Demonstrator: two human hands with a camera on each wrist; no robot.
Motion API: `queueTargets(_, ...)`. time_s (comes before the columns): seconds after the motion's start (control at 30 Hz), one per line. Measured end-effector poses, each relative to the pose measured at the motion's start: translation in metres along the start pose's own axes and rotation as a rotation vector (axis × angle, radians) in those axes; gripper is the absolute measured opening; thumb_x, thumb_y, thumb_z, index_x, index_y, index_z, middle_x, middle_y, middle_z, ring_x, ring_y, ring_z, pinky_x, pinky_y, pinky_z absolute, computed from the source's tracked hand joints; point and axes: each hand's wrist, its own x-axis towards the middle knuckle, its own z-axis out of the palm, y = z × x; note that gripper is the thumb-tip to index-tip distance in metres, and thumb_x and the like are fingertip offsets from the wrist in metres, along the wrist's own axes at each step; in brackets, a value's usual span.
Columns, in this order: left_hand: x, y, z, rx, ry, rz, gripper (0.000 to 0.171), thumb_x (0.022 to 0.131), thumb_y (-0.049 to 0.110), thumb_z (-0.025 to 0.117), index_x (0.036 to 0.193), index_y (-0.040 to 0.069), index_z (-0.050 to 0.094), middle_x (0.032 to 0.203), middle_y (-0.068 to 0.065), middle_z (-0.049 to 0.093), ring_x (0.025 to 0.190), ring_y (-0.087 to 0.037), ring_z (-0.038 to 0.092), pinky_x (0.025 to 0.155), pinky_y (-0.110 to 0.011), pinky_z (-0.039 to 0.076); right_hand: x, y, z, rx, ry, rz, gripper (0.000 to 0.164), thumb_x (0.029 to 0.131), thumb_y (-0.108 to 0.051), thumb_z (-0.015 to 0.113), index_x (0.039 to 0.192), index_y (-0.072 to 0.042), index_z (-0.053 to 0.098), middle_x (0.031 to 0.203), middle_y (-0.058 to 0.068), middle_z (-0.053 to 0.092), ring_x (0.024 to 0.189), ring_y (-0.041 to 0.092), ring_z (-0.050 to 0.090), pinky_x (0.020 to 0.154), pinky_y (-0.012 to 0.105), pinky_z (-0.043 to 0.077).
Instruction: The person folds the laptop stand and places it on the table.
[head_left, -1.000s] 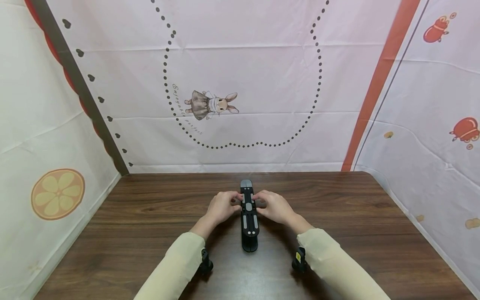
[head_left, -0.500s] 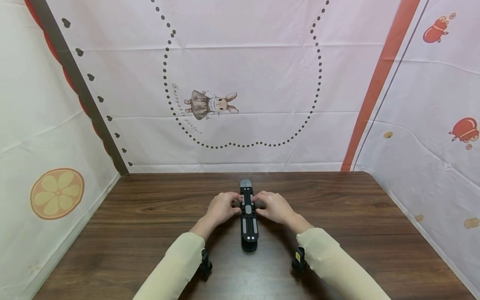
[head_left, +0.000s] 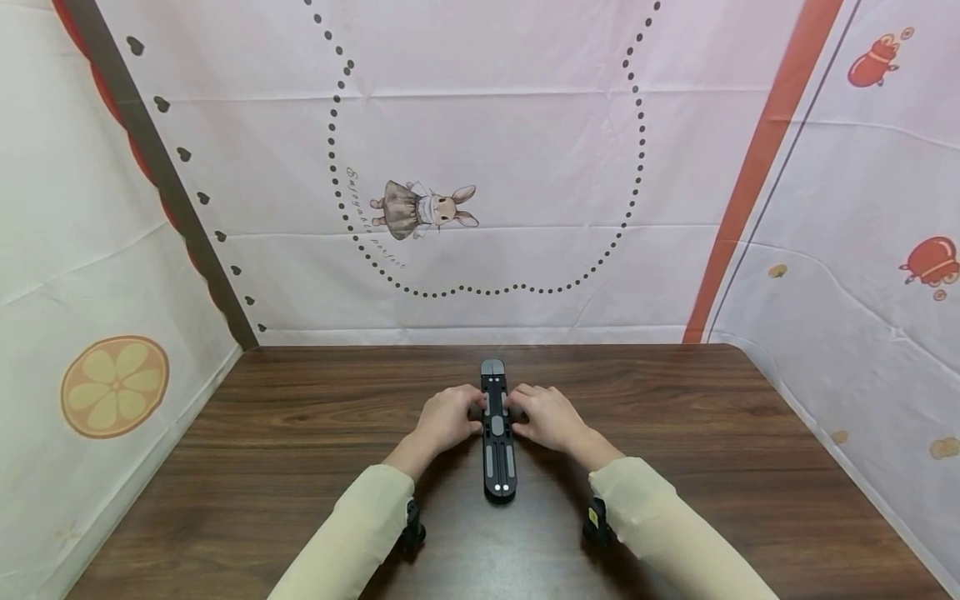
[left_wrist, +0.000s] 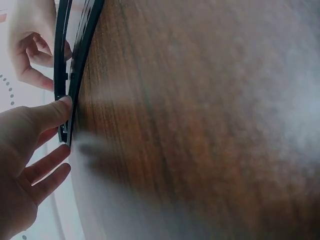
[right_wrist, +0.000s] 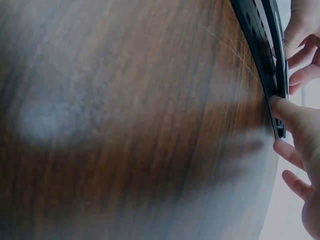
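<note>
A long, narrow black folding laptop stand (head_left: 497,454) with grey pads lies lengthwise on the table, pointing away from me. Its two layers form a thin wedge in the left wrist view, with a narrow gap between the upper bar (left_wrist: 61,40) and the lower bar (left_wrist: 85,45). From the left side, my left hand (head_left: 446,418) pinches the stand near its far half, thumb on its edge. Opposite, my right hand (head_left: 551,418) pinches the right side at about the same height. Some fingertips of both hands are hidden behind the stand in the wrist views.
The brown wooden table (head_left: 315,433) reaches back to a printed cloth backdrop (head_left: 495,167), with more cloth on both sides. Black wrist cameras (head_left: 411,527) sit at the cuffs, just above the tabletop.
The near end of the laptop stand's upper bar has swung down toward the lower bar, narrowing the gap. Both hands stay at its sides and have sunk slightly.
</note>
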Motion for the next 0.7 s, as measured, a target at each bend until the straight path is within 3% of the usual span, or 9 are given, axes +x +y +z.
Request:
queueTargets(0.3, 0.0004, -0.0016, 0.0003, 0.020, -0.024, 0.020, 0.026, 0.070, 0.020, 0.080, 0.092, 0.019, 0.066, 0.111, 0.003, 0.064, 0.080, -0.012, 0.057, 0.069, -0.032, 0.048, -0.0004, -0.0034, -0.0004, -0.040, -0.029, 0.012, 0.029, 0.074, -0.024, 0.076, 0.100, -0.016, 0.063, 0.098, -0.003, 0.061, 0.089, 0.017, 0.060, 0.075, 0.039, 0.047)
queueTargets(0.47, -0.0011, -0.0031, -0.0014, -0.002, -0.050, 0.026, 0.026, 0.072, 0.020, 0.078, 0.096, 0.018, 0.067, 0.117, 0.001, 0.062, 0.095, -0.015, 0.061, 0.078, -0.035, 0.050, -0.0015, -0.0041, -0.0010, -0.039, -0.036, 0.006, 0.028, 0.076, -0.022, 0.074, 0.102, -0.017, 0.062, 0.100, -0.003, 0.061, 0.088, 0.017, 0.060, 0.076, 0.039, 0.048)
queueTargets(0.7, -0.0037, -0.0068, -0.0047, -0.039, -0.106, 0.045, 0.026, 0.078, 0.022, 0.072, 0.103, 0.016, 0.067, 0.125, 0.003, 0.059, 0.113, -0.020, 0.056, 0.092, -0.039, 0.045, -0.0040, -0.0047, -0.0031, -0.023, -0.056, 0.000, 0.029, 0.081, -0.021, 0.069, 0.108, -0.015, 0.062, 0.107, 0.000, 0.062, 0.092, 0.020, 0.061, 0.078, 0.041, 0.049)
